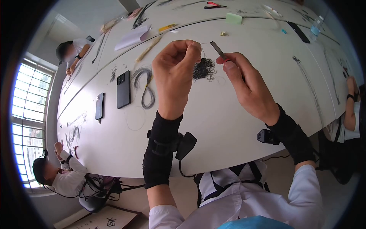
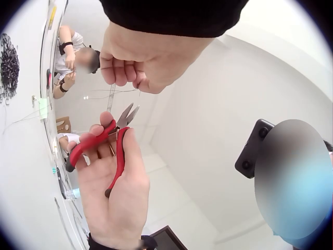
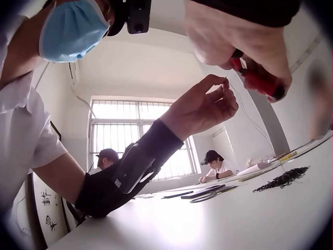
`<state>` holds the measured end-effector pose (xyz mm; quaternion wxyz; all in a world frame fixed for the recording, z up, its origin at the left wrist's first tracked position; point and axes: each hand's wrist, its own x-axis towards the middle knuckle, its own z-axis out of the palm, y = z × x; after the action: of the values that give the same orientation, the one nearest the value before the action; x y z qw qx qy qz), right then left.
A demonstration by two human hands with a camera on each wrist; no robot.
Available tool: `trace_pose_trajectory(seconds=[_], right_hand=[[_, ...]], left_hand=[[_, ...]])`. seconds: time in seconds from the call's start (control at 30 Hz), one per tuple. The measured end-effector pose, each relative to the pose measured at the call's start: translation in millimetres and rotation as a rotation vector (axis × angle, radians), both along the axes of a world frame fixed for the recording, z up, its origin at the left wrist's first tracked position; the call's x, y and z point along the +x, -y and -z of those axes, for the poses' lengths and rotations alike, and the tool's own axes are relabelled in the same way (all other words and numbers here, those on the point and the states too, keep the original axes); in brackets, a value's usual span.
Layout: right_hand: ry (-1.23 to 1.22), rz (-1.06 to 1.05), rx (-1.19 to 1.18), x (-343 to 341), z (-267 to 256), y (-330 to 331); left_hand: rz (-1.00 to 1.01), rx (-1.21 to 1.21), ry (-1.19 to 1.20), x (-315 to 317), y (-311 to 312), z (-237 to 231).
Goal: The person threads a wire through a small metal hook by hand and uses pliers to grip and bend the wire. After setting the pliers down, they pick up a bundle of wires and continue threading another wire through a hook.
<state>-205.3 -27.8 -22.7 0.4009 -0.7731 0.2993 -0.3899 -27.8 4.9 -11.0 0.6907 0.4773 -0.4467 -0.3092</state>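
My left hand (image 1: 173,72) is raised over the table and pinches a thin wire (image 2: 124,91) between thumb and forefinger. To its right, my right hand (image 1: 249,82) grips a pair of pliers (image 2: 119,153) by red handles; in the left wrist view the metal jaws stand apart, close to the wire with nothing between them. The handles are mostly covered by the hand in the head view. Behind and below the hands lies a pile of small dark bent wire pieces (image 1: 204,70) on the white table (image 1: 213,126).
Left of my left hand lie a coil of grey wire (image 1: 148,100) and two phones, a larger one (image 1: 123,89) and a smaller one (image 1: 100,105). Farther off are a green paper (image 1: 233,18), another pair of pliers (image 1: 214,5) and a water bottle (image 1: 316,27). Other people sit around the table.
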Motion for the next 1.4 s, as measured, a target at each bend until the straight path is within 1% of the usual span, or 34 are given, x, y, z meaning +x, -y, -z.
trace_pose_trajectory(seconds=[0.27, 0.37, 0.57, 0.7, 0.77, 0.9, 0.97, 1.1, 1.13, 1.17, 1.2, 1.23, 1.3, 1.37, 1.4], right_hand=[[0.019, 0.016, -0.055, 10.8, 2.6, -1.6], [-0.013, -0.001, -0.006, 10.4, -4.8, -4.3], [-0.013, 0.013, -0.045, 9.6, -6.0, -4.5], [0.033, 0.076, -0.067, 4.7, -5.0, 1.7], [0.082, 0.129, -0.104, -0.1, 0.7, 13.5], [0.124, 0.202, -0.061, -29.5, -4.3, 45.4], [0.200, 0.234, -0.023, -46.1, -13.2, 57.8], [0.350, 0.325, 0.026, -101.0, -21.9, 96.8], [0.374, 0.393, 0.046, -118.5, -23.7, 107.9], [0.321, 0.444, 0.033, -142.2, -21.7, 120.5], [0.267, 0.494, 0.018, -148.0, -26.7, 122.4], [0.196, 0.477, 0.030, -149.7, -26.0, 124.0], [0.060, 0.461, 0.056, -148.6, -23.6, 113.8], [0.072, 0.236, 0.155, -112.1, -24.5, 80.8], [0.041, 0.120, 0.192, -95.7, -22.1, 66.4]], left_hand=[[-0.002, 0.000, -0.033, -2.6, 1.5, -0.6], [0.003, -0.010, -0.043, -2.8, 1.4, -0.8], [0.008, 0.008, -0.052, -3.2, 2.1, -0.5], [0.054, 0.079, -0.124, -4.5, 1.6, -2.1], [0.098, 0.053, -0.179, -2.9, 3.7, 1.5], [0.124, 0.058, -0.238, 4.3, 7.9, 7.2], [0.123, 0.070, -0.258, 6.2, 8.8, 7.7], [0.127, 0.104, -0.264, 20.6, 12.0, 16.6], [0.116, 0.096, -0.263, 25.0, 13.1, 18.1], [0.103, 0.088, -0.262, 29.3, 14.0, 19.0], [0.090, 0.079, -0.261, 31.6, 14.9, 19.9], [0.074, 0.032, -0.307, 31.2, 16.4, 19.8], [0.059, 0.017, -0.266, 24.9, 17.0, 15.8], [0.058, -0.004, -0.215, 16.9, 16.4, 14.4], [0.058, -0.021, -0.188, 12.7, 15.9, 14.7]])
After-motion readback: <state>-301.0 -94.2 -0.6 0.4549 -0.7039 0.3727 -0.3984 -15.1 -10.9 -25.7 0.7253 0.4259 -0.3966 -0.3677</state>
